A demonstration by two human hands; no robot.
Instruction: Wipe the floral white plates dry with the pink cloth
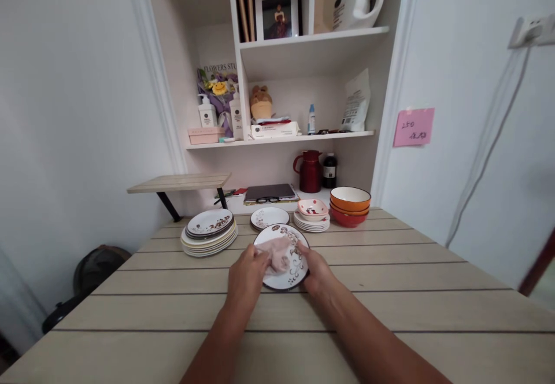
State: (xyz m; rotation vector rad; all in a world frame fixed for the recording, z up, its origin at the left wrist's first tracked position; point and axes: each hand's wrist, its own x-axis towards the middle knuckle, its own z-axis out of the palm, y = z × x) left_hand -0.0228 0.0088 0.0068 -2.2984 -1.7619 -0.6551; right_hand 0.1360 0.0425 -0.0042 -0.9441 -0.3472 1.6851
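L hand [248,268] grips a bunched pinkish cloth [275,254] & presses it onto a dark-rimmed floral plate [295,271]; R hand [318,271] grasps that plate by its right edge, thumb up top, other fingers prob. under the rim (can't see them). Makes sense as a split: R steadies, L free to work the cloth over the face. Plate sits btwn the two hands, face up; can't tell if its underside touches the table.

Beyond L hand, to its left: a stack of plates [210,236], smaller dark-rimmed ones atop pale ones, prob. sorted by size so it stands steady. Straight past the held plate: a low stack of floral plates [269,218]. Beyond R hand: a squarish red-patterned bowl [313,209] on small white plates [311,222], then, farther right, nested orange & red bowls [350,199]. All kept to the far side, which likely leaves elbow room nr the hands.

Surface under both hands: pale slatted tabletop [277,338] w/ dark seams. Past the dishes: glasses [266,200], red vacuum jug [310,171], dark bottle [329,171]. Above, white shelving [321,38] w/ watering can [359,5] & framed photo [277,14]. Well right of R hand, pink sticky note [414,126] on the wall.
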